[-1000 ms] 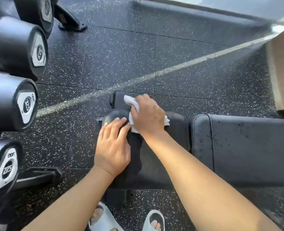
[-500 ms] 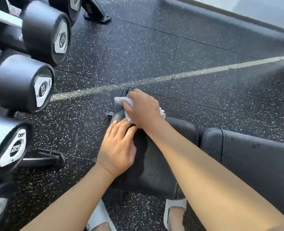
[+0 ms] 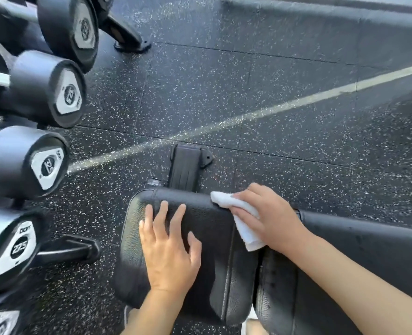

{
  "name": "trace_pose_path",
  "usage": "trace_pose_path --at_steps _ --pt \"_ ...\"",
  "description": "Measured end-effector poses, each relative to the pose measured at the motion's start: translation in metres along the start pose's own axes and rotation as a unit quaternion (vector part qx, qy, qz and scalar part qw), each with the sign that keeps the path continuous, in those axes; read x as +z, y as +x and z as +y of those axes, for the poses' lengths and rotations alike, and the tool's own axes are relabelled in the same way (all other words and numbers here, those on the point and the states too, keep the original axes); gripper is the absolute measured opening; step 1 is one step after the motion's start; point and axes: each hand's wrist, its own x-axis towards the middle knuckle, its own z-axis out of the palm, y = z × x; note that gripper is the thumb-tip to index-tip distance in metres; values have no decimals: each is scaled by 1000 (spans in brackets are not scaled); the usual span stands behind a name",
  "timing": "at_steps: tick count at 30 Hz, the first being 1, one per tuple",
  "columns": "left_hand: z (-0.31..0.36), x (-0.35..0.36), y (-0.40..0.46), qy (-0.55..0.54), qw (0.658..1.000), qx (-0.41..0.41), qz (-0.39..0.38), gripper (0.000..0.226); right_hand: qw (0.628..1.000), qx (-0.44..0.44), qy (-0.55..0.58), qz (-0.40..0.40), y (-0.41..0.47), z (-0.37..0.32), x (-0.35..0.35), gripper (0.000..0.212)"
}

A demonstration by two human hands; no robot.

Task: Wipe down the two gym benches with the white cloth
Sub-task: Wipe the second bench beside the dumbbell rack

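A black padded gym bench fills the lower middle: its small seat pad [image 3: 207, 221] lies under both hands and its long back pad [image 3: 369, 257] runs off to the right. My left hand [image 3: 170, 247] rests flat on the seat pad with fingers spread. My right hand [image 3: 270, 218] presses the folded white cloth [image 3: 243, 221] onto the far right corner of the seat pad, by the gap between the pads. A dull damp streak shows on the seat near the gap. Only this one bench is in view.
A rack of black dumbbells [image 3: 48, 163] with white labels crowds the left side, its feet [image 3: 72, 249] on the speckled rubber floor [image 3: 248, 93]. The bench's front foot [image 3: 188, 165] sticks out beyond the seat. A pale line crosses the floor.
My right hand has slid the cloth from the seat pad's far left corner across to its far right corner. My left hand stayed on the seat, its fingers now spread wider.
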Motion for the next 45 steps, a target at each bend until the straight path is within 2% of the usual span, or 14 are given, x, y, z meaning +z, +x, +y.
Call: trace_pose_path --at_steps 7,11,14,16,19,23,26,29,32,35,37,41,45 --pt "-8 12 -2 13 999 17 31 61 998 -6 6 -65 64 -24 22 35" --pt "-10 15 -2 13 999 16 37 61 977 -29 114 -178 135 -69 52 24" --pt "-9 16 -1 16 999 19 41 58 963 -33 164 -212 159 -91 64 24" --pt "-9 17 -2 16 999 22 44 58 961 -34 181 -207 153 -87 59 25" --pt "-9 17 -1 17 999 21 46 62 967 -49 156 -197 124 -59 32 41" --pt "-8 18 -2 23 998 22 48 65 963 32 175 -204 74 6 0 25" --pt "-9 19 -1 22 998 23 45 66 963 46 173 -200 56 24 -5 23" --pt "-10 18 -2 20 998 25 45 66 971 40 141 -191 72 6 7 25" --pt "-10 17 -2 17 998 26 45 66 970 24 131 -206 111 -38 25 45" --pt "-9 17 -2 11 998 25 51 63 960 -1 151 -234 149 -89 48 36" --pt "-9 16 -2 7 999 21 48 62 957 -6 168 -238 163 -110 58 37" --pt "-8 13 -4 -1 999 13 38 58 957 12 196 -212 155 -110 57 36" --pt "-9 10 -3 -27 999 15 42 58 977 23 125 -170 121 -76 41 25"
